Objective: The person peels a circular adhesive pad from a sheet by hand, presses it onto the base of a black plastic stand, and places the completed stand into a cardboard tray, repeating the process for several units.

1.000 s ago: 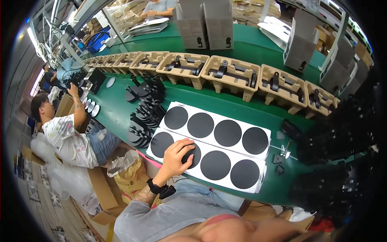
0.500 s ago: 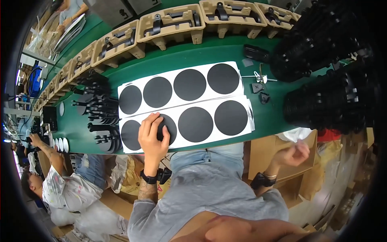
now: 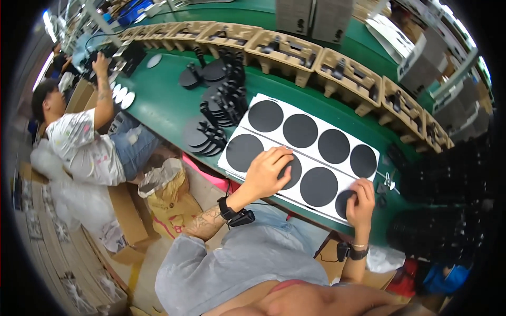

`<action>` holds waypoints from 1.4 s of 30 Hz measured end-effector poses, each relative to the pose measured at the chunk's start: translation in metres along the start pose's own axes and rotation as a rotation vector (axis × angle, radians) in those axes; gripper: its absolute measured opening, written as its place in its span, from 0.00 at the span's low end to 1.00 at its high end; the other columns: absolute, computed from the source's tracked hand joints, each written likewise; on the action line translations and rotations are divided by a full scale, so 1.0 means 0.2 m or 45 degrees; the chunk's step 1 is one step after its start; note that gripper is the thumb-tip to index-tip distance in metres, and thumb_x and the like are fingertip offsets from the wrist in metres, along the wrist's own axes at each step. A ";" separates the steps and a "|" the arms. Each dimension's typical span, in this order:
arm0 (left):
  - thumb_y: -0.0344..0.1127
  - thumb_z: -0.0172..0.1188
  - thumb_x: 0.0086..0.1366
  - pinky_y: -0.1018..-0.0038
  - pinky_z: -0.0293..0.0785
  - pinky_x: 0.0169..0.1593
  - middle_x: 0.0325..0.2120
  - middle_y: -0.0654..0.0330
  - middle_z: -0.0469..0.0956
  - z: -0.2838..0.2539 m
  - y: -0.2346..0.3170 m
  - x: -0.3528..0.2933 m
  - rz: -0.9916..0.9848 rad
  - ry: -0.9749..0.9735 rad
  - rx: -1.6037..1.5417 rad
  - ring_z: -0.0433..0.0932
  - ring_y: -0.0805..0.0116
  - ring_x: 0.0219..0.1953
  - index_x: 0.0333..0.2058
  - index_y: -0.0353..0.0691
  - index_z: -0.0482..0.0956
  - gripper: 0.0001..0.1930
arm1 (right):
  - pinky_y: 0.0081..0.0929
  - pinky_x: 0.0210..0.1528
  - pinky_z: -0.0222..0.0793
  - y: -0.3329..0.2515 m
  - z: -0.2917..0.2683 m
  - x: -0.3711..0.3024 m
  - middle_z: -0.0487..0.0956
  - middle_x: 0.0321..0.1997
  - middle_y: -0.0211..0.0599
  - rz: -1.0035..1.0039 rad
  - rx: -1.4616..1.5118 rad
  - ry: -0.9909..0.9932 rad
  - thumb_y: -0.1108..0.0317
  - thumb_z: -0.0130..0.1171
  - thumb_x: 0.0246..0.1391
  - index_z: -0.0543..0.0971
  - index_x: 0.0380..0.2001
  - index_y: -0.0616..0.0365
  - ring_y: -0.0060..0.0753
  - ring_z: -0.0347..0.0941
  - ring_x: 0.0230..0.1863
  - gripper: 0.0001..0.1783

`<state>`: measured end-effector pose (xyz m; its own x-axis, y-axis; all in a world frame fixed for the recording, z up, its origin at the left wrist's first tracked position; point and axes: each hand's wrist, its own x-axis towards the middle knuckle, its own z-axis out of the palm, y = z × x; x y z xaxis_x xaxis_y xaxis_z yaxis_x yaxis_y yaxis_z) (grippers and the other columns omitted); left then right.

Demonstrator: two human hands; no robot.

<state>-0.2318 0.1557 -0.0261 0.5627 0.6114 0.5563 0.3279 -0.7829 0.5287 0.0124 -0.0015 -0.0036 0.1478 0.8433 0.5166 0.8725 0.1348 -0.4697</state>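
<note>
White sheets (image 3: 311,150) with two rows of round black stickers lie on the green table before me. My left hand (image 3: 269,171) rests on the near row, its fingers loosely bent over a black round sticker (image 3: 293,174) and its thumb apart. At the right end of that row is my right hand (image 3: 361,203), fingers curled together at the edge of another black round sticker (image 3: 342,203). Whether those fingertips pinch the edge is hidden. Between the hands an uncovered black round sticker (image 3: 319,187) shows.
Black stands with round bases (image 3: 203,134) cluster left of the sheets. Tan moulded trays (image 3: 284,52) holding black parts line the far side. Dark stacked parts (image 3: 437,231) stand at right, near a small metal tool (image 3: 389,181). A co-worker (image 3: 87,134) sits at left.
My right hand has come from beside the table onto the sheet's right end. My left hand stays on the same sticker. The view has turned, showing more of the left side.
</note>
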 end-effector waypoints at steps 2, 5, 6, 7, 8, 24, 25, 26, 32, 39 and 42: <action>0.30 0.60 0.52 0.67 0.73 0.43 0.42 0.59 0.77 0.01 0.00 0.00 0.008 -0.004 0.006 0.76 0.59 0.46 0.38 0.37 0.78 0.12 | 0.37 0.44 0.68 0.10 -0.01 -0.07 0.73 0.34 0.47 -0.027 0.116 0.239 0.86 0.50 0.34 0.71 0.24 0.63 0.49 0.70 0.38 0.10; 0.30 0.60 0.53 0.67 0.73 0.44 0.43 0.59 0.77 0.03 -0.02 0.01 0.019 0.012 0.017 0.76 0.59 0.48 0.39 0.37 0.77 0.13 | 0.29 0.39 0.65 0.23 -0.03 -0.17 0.67 0.28 0.36 0.155 0.417 0.917 0.81 0.51 0.40 0.64 0.23 0.58 0.35 0.65 0.33 0.09; 0.31 0.60 0.53 0.67 0.73 0.46 0.43 0.60 0.77 0.04 -0.02 0.01 0.019 0.006 0.022 0.75 0.59 0.49 0.39 0.37 0.77 0.13 | 0.27 0.39 0.63 0.31 -0.10 -0.22 0.64 0.28 0.34 0.198 0.691 1.020 0.78 0.51 0.42 0.63 0.25 0.57 0.32 0.63 0.33 0.08; 0.31 0.60 0.53 0.67 0.73 0.46 0.43 0.60 0.77 0.04 -0.02 0.01 0.008 0.021 0.028 0.75 0.59 0.49 0.39 0.37 0.77 0.13 | 0.24 0.39 0.61 0.37 -0.16 -0.28 0.62 0.28 0.32 0.247 0.967 1.118 0.75 0.52 0.44 0.62 0.26 0.56 0.29 0.61 0.33 0.08; 0.29 0.60 0.53 0.66 0.73 0.46 0.43 0.58 0.77 0.04 -0.02 0.02 0.033 0.064 0.018 0.76 0.58 0.49 0.38 0.37 0.77 0.12 | 0.23 0.38 0.59 0.35 -0.20 -0.30 0.60 0.27 0.31 0.242 0.889 1.157 0.74 0.50 0.45 0.62 0.26 0.56 0.28 0.59 0.32 0.08; 0.41 0.76 0.40 0.64 0.55 0.66 0.62 0.45 0.61 -0.79 -0.84 -0.12 -0.609 -0.340 0.018 0.57 0.50 0.66 0.60 0.36 0.65 0.47 | 0.19 0.31 0.50 0.11 -0.18 -0.22 0.55 0.27 0.30 0.222 0.456 0.979 0.84 0.43 0.41 0.57 0.23 0.55 0.24 0.51 0.28 0.11; 0.41 0.77 0.38 0.65 0.56 0.66 0.61 0.44 0.63 -0.79 -0.83 -0.08 -0.654 -0.392 0.021 0.60 0.49 0.65 0.58 0.32 0.66 0.47 | 0.19 0.31 0.51 0.10 -0.16 -0.19 0.55 0.27 0.30 0.181 0.451 0.934 0.83 0.43 0.40 0.57 0.23 0.55 0.24 0.52 0.28 0.11; 0.41 0.78 0.37 0.65 0.57 0.65 0.60 0.44 0.64 -0.80 -0.82 -0.06 -0.664 -0.415 0.064 0.61 0.49 0.63 0.57 0.31 0.67 0.47 | 0.18 0.30 0.51 0.11 -0.13 -0.18 0.56 0.26 0.31 0.189 0.466 0.932 0.81 0.45 0.42 0.58 0.23 0.55 0.24 0.53 0.28 0.10; 0.33 0.74 0.40 0.71 0.70 0.55 0.47 0.48 0.76 -0.85 -0.87 -0.09 -0.585 -0.190 0.027 0.73 0.60 0.53 0.56 0.32 0.69 0.41 | 0.26 0.43 0.68 0.04 -0.02 -0.13 0.64 0.30 0.33 0.180 0.486 0.876 0.69 0.63 0.48 0.64 0.27 0.58 0.29 0.65 0.35 0.16; 0.13 0.52 0.50 0.68 0.71 0.55 0.47 0.55 0.76 -0.74 -1.01 -0.22 -0.708 0.409 -0.169 0.73 0.64 0.54 0.51 0.33 0.71 0.27 | 0.29 0.44 0.70 -0.03 0.07 0.00 0.65 0.31 0.34 0.129 0.690 0.918 0.68 0.69 0.44 0.65 0.28 0.60 0.32 0.67 0.37 0.20; 0.14 0.51 0.51 0.69 0.72 0.52 0.44 0.54 0.77 -0.59 -1.02 -0.20 -0.734 0.480 -0.114 0.77 0.64 0.48 0.49 0.32 0.72 0.24 | 0.30 0.46 0.69 -0.03 0.07 0.00 0.65 0.32 0.35 0.150 0.631 0.880 0.67 0.67 0.46 0.64 0.28 0.59 0.32 0.67 0.38 0.19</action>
<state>-0.4113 0.3045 -0.0812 0.0100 0.9378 0.3472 0.4224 -0.3186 0.8485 -0.0001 0.0048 -0.0108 0.6160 0.3815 0.6892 0.5530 0.4137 -0.7232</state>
